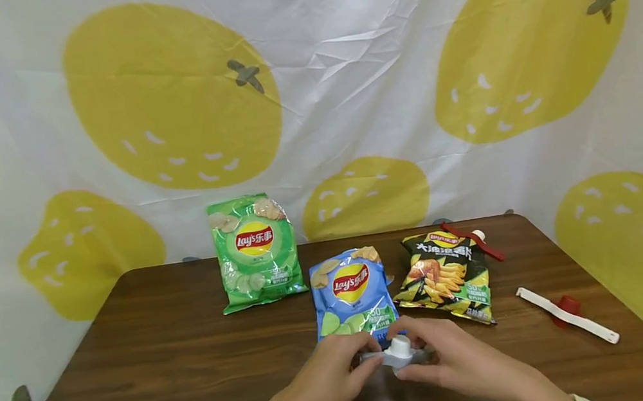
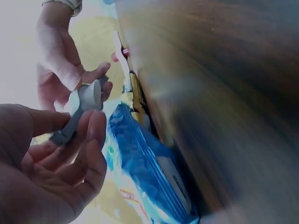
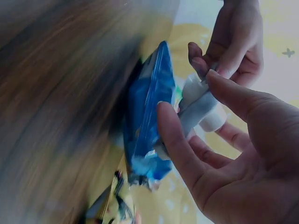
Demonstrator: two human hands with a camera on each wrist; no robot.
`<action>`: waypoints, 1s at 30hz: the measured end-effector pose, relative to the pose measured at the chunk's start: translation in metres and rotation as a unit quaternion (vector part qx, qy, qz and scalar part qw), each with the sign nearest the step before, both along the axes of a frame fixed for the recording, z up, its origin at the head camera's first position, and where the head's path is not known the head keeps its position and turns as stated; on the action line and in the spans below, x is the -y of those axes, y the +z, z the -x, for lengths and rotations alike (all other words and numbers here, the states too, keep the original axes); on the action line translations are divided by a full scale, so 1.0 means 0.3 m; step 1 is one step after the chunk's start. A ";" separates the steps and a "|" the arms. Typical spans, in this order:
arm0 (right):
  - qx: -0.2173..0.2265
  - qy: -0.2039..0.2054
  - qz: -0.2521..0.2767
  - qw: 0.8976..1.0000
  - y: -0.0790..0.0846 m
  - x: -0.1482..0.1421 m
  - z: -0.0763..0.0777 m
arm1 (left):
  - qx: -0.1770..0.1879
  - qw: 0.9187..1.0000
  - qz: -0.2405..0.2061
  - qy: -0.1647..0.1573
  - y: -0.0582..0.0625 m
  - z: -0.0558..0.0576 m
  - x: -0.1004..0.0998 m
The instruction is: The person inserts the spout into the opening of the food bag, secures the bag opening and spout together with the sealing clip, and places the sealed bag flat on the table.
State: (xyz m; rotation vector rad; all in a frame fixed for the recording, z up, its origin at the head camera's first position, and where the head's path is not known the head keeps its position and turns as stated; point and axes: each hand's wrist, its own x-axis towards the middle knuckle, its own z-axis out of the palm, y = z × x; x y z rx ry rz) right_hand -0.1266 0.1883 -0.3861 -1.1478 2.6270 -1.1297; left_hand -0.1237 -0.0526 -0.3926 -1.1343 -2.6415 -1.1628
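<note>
Both hands pinch a grey bag clip [image 1: 393, 357] with a white screw cap [image 1: 399, 346], held above the near edge of the table in front of the blue chip bag [image 1: 353, 291]. My left hand [image 1: 338, 370] grips one end between thumb and fingers; my right hand [image 1: 458, 355] grips the other. In the left wrist view the grey clip [image 2: 74, 121] spans the two hands, its white spout [image 2: 91, 94] sticking out from the middle. The right wrist view shows white parts on both faces of the clip [image 3: 198, 109].
A green chip bag [image 1: 257, 255] leans at the back left. To the right lies a black chip bag [image 1: 445, 276], with a red clip [image 1: 470, 238] across its top. A white clip with a red cap [image 1: 568, 315] rests at the right of the brown table [image 1: 185, 349]. Behind hangs a lemon-print curtain [image 1: 346, 95].
</note>
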 end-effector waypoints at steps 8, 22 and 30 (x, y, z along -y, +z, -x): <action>-0.023 0.025 -0.028 0.999 -0.019 0.029 -0.002 | 0.083 0.994 -0.002 -0.076 0.000 0.012 0.050; -0.002 0.025 -0.076 0.997 -0.050 0.034 0.019 | 0.224 0.961 -0.090 -0.136 -0.068 0.048 0.073; 0.007 0.038 -0.040 0.998 -0.075 0.037 0.042 | 0.266 0.944 -0.113 -0.162 -0.079 0.067 0.079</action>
